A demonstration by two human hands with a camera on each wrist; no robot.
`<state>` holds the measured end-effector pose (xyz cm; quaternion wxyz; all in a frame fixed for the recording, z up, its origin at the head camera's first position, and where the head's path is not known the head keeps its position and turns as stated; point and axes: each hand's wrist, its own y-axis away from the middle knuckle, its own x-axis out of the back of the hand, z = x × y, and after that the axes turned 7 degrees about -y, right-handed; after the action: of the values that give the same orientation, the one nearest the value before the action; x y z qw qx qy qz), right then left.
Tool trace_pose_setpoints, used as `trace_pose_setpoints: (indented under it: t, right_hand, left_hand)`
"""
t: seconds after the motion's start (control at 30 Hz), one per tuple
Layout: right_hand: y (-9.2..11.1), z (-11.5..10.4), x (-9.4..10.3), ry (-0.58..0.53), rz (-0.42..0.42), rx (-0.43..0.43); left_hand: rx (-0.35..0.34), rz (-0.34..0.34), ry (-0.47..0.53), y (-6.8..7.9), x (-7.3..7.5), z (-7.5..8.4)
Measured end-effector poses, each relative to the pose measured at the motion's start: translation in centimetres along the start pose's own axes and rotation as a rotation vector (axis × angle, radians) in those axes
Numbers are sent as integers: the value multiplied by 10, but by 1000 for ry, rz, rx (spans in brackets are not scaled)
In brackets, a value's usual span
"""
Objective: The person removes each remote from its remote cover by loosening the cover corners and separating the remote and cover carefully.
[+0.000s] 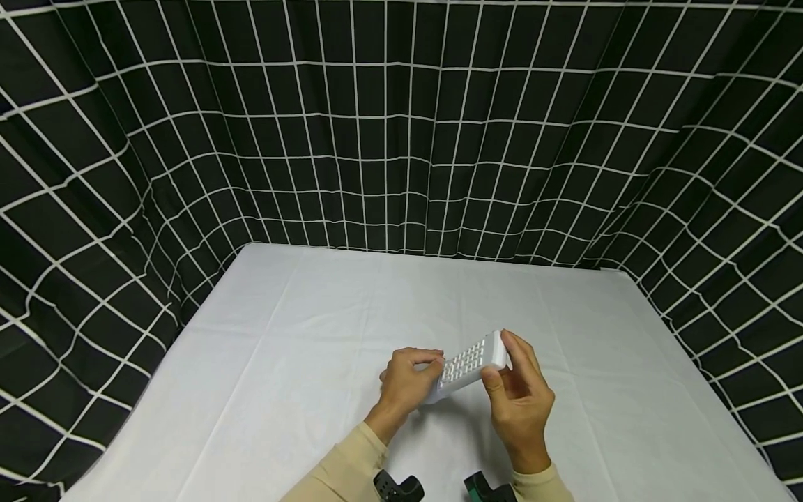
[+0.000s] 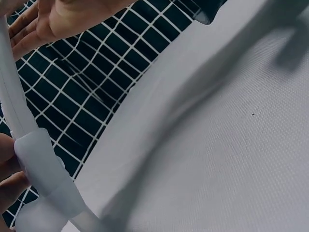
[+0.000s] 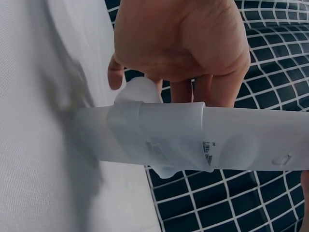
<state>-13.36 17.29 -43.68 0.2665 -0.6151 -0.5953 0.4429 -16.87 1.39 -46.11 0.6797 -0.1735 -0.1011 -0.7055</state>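
A white calculator-like device (image 1: 467, 366) with rows of pale keys is held tilted above the table, its right end raised. My left hand (image 1: 404, 383) pinches the lower end, thumb over the key side. My right hand (image 1: 521, 401) grips the raised end between thumb and fingers. In the right wrist view, a translucent plastic sleeve (image 3: 169, 133) with a small printed mark wraps part of the device's length. The left wrist view shows the same sleeve (image 2: 46, 169) edge-on beside left fingertips (image 2: 12, 186). The device's lower tip is partly hidden by my left hand.
A white cloth covers the table (image 1: 301, 335), with the hands' shadows on it. Black curtains with a white grid (image 1: 389, 139) enclose the back and sides. Dark wrist-worn devices (image 1: 400, 487) show at the bottom edge, near the beige sleeves (image 1: 348, 464).
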Motion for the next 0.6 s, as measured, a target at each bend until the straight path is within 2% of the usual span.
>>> trace_pose_setpoints:
  t: [0.27, 0.5, 0.6]
  right_hand:
    - [0, 0, -2, 7, -23, 9]
    - [-2, 0, -2, -3, -22, 15]
    - [-2, 0, -2, -11, -3, 31]
  left_hand:
    - [-29, 34, -51, 1, -1, 2]
    - [-135, 58, -114, 0, -4, 5]
    - [-152, 94, -150, -3, -5, 5]
